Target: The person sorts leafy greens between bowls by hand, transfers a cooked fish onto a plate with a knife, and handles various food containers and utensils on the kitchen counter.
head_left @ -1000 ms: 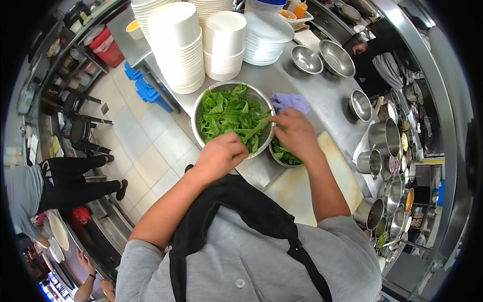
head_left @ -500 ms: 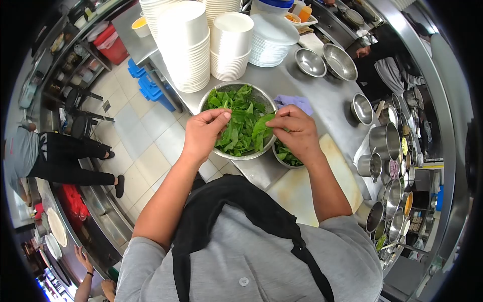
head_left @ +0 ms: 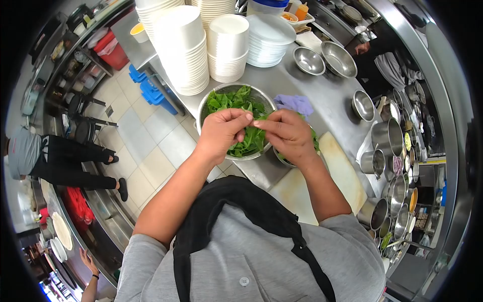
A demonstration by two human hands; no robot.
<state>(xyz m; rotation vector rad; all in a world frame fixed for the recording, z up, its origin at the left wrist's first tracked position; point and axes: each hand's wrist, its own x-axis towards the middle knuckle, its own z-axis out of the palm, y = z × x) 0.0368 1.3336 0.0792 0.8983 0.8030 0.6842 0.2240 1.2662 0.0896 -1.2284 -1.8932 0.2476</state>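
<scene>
Loose green leaves (head_left: 229,98) fill a metal bowl (head_left: 203,106) on the steel counter. Over this bowl my left hand (head_left: 225,132) and my right hand (head_left: 289,135) meet at the fingertips, both closed in a pinch. The right one pinches a green leaf, mostly hidden behind the fingers. What the left fingertips grip is too small to make out. Partly under my right hand stands a smaller bowl (head_left: 283,161) with more green leaves (head_left: 315,142). A white cutting board (head_left: 339,173) lies beside it.
Stacked white tubs (head_left: 188,60) and lids (head_left: 270,40) stand behind the bowl. A purple cloth (head_left: 294,104) lies to its right, with metal bowls (head_left: 309,61) farther back. Pots (head_left: 386,140) line the right side. Other people stand at left (head_left: 65,158) and upper right (head_left: 390,63).
My hands have come together over the bowl, the left moving right and the right slightly left. The leaf in my right fingers is now mostly hidden.
</scene>
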